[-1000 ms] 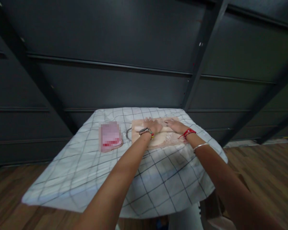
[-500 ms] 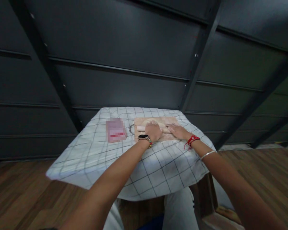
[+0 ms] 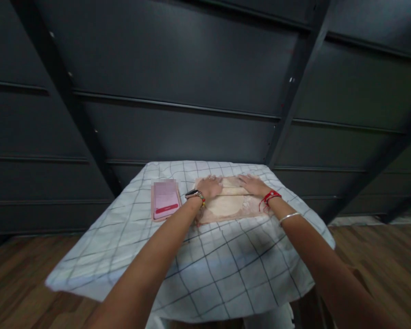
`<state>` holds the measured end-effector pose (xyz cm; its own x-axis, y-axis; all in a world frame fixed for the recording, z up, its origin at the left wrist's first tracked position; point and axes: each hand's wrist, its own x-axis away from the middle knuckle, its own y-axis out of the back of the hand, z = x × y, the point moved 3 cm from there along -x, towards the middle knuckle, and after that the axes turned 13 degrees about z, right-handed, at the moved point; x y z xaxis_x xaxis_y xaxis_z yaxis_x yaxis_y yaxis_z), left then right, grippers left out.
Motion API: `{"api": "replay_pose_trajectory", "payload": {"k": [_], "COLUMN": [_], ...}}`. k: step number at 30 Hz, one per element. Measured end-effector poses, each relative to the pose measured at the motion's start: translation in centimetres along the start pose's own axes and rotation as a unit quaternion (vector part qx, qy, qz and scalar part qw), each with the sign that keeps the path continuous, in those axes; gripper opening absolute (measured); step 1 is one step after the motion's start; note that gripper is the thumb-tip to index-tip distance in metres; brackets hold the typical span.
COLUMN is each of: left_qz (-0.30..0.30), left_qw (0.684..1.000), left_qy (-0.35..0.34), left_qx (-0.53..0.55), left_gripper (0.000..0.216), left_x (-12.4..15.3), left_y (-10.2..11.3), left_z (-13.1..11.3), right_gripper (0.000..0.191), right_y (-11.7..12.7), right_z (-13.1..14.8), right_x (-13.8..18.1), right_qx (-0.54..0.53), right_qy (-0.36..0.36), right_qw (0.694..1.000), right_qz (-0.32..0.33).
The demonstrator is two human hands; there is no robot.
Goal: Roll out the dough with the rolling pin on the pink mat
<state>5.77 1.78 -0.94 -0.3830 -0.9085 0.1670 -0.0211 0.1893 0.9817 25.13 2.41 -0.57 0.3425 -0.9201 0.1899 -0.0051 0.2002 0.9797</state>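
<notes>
A pale rolling pin (image 3: 235,191) lies across a flat, rolled-out sheet of dough (image 3: 226,207) on a floury tan board (image 3: 255,215). My left hand (image 3: 209,186) rests on the pin's left part, fingers stretched forward over it. On the right part lies my right hand (image 3: 255,185), with its fingers also extended and dusted with flour. Both palms hide the ends of the pin. Dough shows on the near side of the pin.
A pink phone (image 3: 167,205) with a partly blurred screen lies left of the board. White checked cloth (image 3: 130,237) covers the table and hangs over its front edge. Behind the table stands a dark panelled wall (image 3: 178,132); wooden flooring (image 3: 366,251) surrounds it.
My hands have pushed forward and spread farther apart along the rolling pin. More of the dough's near side is uncovered. The view has shifted slightly.
</notes>
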Motion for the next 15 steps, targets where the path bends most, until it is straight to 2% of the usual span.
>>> {"api": "replay_pose_trajectory", "payload": {"k": [4,7,11,13,15], "left_qz": [0.031,0.051,0.003,-0.013,-0.003], "left_qw": [0.999,0.998,1.0,1.0,1.0], "left_qy": [0.005,0.011,0.02,0.023,0.026], "left_qx": [0.013,0.026,0.006,-0.001,0.008], "left_gripper": [0.05,0.052,0.052,0.052,0.051], "left_x": [0.2,1.8,4.4,4.7,4.2], "left_y": [0.3,-0.1,-0.6,-0.4,-0.1], "left_z": [-0.1,-0.8,-2.2,-2.5,-2.4], "right_gripper": [0.055,0.053,0.052,0.052,0.053], "right_y": [-0.1,-0.8,-1.5,-1.4,-0.9], "right_z": [-0.8,-1.0,-1.1,-0.8,-0.4], "right_x": [-1.7,-1.1,0.8,1.0,0.6], "right_qx": [-0.008,-0.024,-0.033,-0.034,-0.037], "right_qy": [0.017,0.053,0.079,0.086,0.085], "right_qw": [0.999,0.998,0.996,0.995,0.995], "right_qz": [0.032,0.037,0.032,0.033,0.03]}}
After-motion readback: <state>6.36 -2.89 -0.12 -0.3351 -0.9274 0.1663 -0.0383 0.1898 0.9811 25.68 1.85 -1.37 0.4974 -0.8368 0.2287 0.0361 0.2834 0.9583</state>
